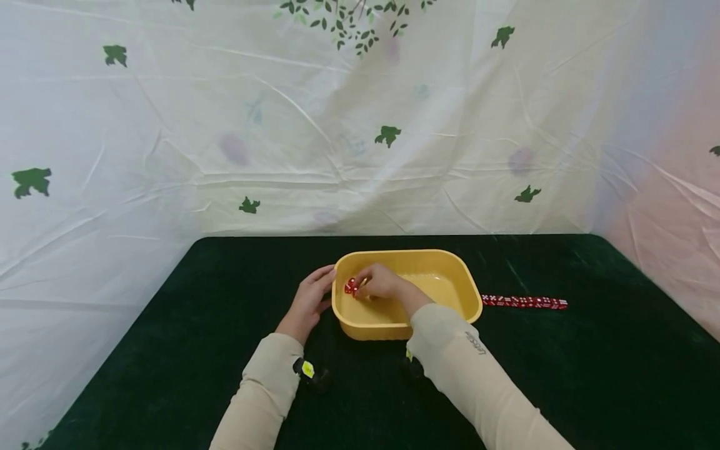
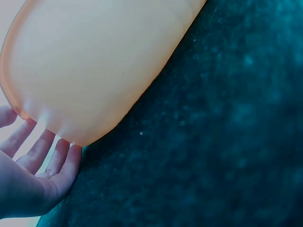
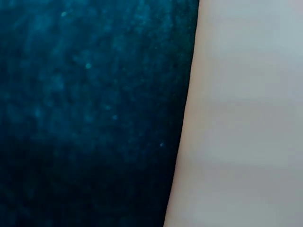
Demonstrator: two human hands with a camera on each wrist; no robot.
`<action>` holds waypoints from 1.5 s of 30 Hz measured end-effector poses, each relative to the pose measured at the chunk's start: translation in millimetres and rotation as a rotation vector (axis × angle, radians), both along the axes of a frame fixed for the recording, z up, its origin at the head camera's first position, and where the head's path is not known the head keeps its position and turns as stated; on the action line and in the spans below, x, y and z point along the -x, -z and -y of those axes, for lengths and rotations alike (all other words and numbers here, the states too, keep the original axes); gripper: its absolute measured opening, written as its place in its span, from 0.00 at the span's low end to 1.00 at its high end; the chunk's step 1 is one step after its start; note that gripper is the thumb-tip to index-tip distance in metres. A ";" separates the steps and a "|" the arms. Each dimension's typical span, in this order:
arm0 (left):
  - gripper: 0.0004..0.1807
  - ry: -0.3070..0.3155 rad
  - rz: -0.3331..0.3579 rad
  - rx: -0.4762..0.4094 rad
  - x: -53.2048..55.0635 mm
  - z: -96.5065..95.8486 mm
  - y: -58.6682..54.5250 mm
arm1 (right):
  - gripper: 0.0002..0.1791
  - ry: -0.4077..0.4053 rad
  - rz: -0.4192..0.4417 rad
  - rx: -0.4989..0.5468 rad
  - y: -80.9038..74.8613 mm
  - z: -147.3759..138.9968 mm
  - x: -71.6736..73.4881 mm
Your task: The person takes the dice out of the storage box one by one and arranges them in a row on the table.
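Observation:
A yellow plastic basin (image 1: pixel 382 333) stands on the dark green cloth. My left hand (image 1: pixel 310 299) rests its fingers against the outside of the basin's left end. In the left wrist view the fingertips of that left hand (image 2: pixel 40 170) touch the pale-looking basin wall (image 2: pixel 94 71). Inside the basin my right hand (image 1: pixel 382 282) reaches down at the left, fingers bent, and pinches at a few small red dice (image 1: pixel 350 286) with white dots. The fingers partly hide these dice. In the right wrist view only the basin's outer wall (image 3: pixel 241 113) and cloth appear, not the hand.
To the right of the basin, a long strip of red dice (image 1: pixel 525 302) lies lined up on the green cloth (image 1: pixel 590 369), its left end close to the basin wall. A white curtain (image 1: pixel 315 156) with leaf and bird prints hangs behind the table.

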State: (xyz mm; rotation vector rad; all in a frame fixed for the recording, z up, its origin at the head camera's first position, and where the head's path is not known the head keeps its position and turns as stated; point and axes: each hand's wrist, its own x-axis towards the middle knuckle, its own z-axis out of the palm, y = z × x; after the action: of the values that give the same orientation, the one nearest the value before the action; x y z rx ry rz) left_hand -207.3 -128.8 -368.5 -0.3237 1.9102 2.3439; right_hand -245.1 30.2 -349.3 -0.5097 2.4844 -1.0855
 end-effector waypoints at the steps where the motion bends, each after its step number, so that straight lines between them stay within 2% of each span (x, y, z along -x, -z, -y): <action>1: 0.19 0.001 -0.001 0.001 -0.2 -0.1 -0.1 | 0.06 -0.003 -0.002 0.000 -0.1 -0.2 0.1; 19: 0.19 0.009 0.024 0.005 -0.8 -0.8 -0.9 | 0.08 -0.027 0.041 0.034 -15.1 -1.6 -3.3; 24: 0.19 0.003 0.031 0.012 0.1 -1.2 -0.8 | 0.08 -0.050 0.003 0.046 -24.6 -6.8 -2.8; 30: 0.18 0.004 0.026 0.010 -0.6 -0.2 -1.4 | 0.09 -0.065 -0.041 0.083 -37.8 -13.8 -2.8; 36: 0.17 0.002 0.033 0.010 -1.5 0.9 -2.7 | 0.09 -0.060 -0.081 0.070 -55.7 -23.9 -2.1; 45: 0.17 0.006 0.038 0.013 -0.1 -0.8 -3.4 | 0.10 -0.033 -0.091 0.131 -87.1 -61.8 0.3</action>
State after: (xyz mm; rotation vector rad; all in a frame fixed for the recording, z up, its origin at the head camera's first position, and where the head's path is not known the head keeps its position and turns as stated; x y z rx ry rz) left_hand -207.1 -128.1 -365.1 -0.3601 1.9076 2.3055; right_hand -245.3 92.0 -262.1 -0.6501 2.4839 -1.2444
